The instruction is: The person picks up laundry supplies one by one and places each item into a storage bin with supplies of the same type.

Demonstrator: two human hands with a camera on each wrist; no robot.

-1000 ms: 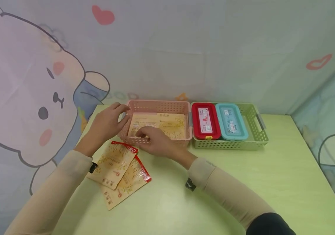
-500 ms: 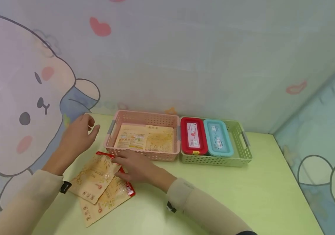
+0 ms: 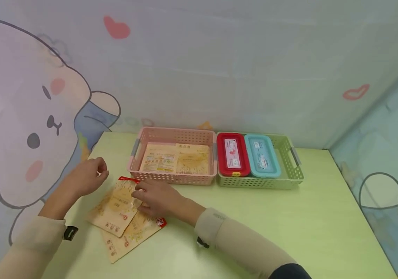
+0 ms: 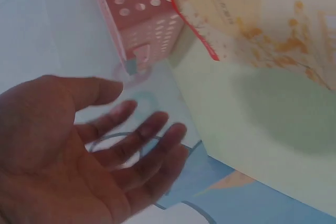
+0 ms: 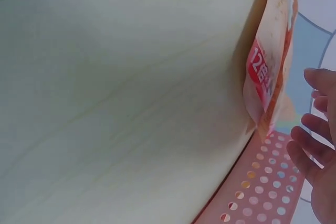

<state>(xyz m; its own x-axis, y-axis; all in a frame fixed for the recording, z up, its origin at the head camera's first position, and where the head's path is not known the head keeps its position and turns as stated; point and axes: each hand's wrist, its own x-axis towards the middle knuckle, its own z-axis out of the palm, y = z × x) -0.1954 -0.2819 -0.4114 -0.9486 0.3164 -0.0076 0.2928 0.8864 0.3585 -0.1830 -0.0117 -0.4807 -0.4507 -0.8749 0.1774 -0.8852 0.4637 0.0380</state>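
Two beige pouches with red top strips lie overlapping on the green table, left of centre; the upper pouch (image 3: 115,211) partly covers the lower pouch (image 3: 136,234). My right hand (image 3: 158,198) is over their right upper part, fingertips at the upper pouch's edge. In the right wrist view its fingers (image 5: 310,135) are loosely bent, with no pouch between them. My left hand (image 3: 89,177) hovers left of the pouches, fingers relaxed and holding nothing. Behind the pouches stands a pink basket (image 3: 176,178), with similar beige packs (image 3: 193,159) lying flat inside.
A green basket (image 3: 262,183) adjoins the pink one on its right. It holds a red-lidded box (image 3: 224,155) and a blue-lidded box (image 3: 270,157) side by side. A printed cloth wall (image 3: 220,69) rises behind the table (image 3: 255,221).
My right hand has moved from the pink basket's front down to the pouches. My left hand has drawn back from the basket's left end toward me. The head view has shifted.
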